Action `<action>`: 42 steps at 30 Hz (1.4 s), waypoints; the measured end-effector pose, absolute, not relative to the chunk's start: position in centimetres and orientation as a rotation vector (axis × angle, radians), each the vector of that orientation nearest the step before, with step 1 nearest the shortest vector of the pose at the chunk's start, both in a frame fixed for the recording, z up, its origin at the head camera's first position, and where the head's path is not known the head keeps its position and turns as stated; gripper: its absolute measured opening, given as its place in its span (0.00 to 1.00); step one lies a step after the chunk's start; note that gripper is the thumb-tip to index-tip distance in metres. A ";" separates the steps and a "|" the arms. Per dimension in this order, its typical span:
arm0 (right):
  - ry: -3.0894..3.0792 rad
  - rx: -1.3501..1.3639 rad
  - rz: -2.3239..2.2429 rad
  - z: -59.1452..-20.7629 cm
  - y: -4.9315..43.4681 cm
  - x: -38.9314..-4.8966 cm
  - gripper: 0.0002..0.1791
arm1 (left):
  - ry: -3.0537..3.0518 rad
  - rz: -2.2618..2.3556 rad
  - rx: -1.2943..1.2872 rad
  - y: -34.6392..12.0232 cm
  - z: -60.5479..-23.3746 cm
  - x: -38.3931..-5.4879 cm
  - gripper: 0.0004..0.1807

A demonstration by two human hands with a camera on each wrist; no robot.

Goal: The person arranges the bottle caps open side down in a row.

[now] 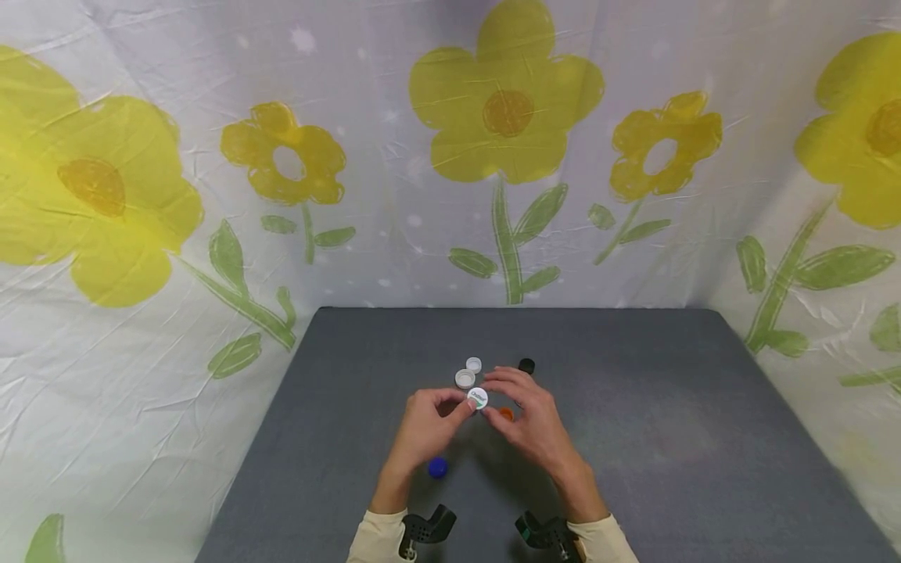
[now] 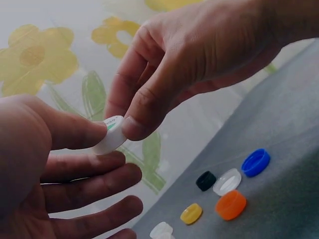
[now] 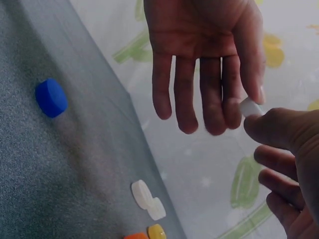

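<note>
A round white bottle cap [image 1: 478, 398] with green and dark print on top is held up between my two hands. Thumb and index finger of my left hand [image 1: 429, 426] pinch it, while the other left fingers [image 2: 99, 186] extend loosely below. From the other side, my right hand [image 1: 531, 418] pinches the cap's edge; its thumb touches the rim in the left wrist view, and its index fingertip is partly hidden. The printed face shows in the head view. In the right wrist view, only a white side of the cap [image 3: 250, 107] appears between the thumbs.
Loose caps lie on the grey table [image 1: 655, 438]: two white caps [image 1: 465, 379] behind the hands, a black cap [image 1: 526, 365], an orange cap [image 1: 505, 414] partly behind the right hand, a blue cap [image 1: 438, 467] nearer, plus a yellow cap [image 2: 191, 213]. A flowered curtain [image 1: 394, 234] surrounds the table.
</note>
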State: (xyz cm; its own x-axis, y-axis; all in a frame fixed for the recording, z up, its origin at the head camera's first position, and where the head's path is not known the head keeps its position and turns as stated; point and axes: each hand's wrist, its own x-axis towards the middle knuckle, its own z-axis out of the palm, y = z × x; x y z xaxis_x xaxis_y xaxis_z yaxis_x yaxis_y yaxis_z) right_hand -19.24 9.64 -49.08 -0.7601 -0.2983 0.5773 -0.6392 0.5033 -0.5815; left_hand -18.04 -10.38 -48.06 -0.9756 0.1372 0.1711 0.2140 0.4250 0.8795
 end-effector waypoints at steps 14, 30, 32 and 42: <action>-2.421 0.748 1.065 -48.9 10.0 -19.2 0.17 | -2.552 -1.342 -0.550 -10.5 -47.9 -17.8 0.17; -2.649 0.858 0.927 -50.6 9.4 -18.6 0.16 | -2.823 -0.833 -0.583 -10.8 -49.2 -17.2 0.12; -2.653 0.882 0.918 -51.0 9.2 -18.5 0.15 | -2.838 -0.790 -0.574 -10.9 -49.6 -17.0 0.12; -2.715 0.989 0.795 -52.5 8.6 -18.3 0.12 | -2.873 -0.663 -0.606 -11.1 -51.4 -16.6 0.10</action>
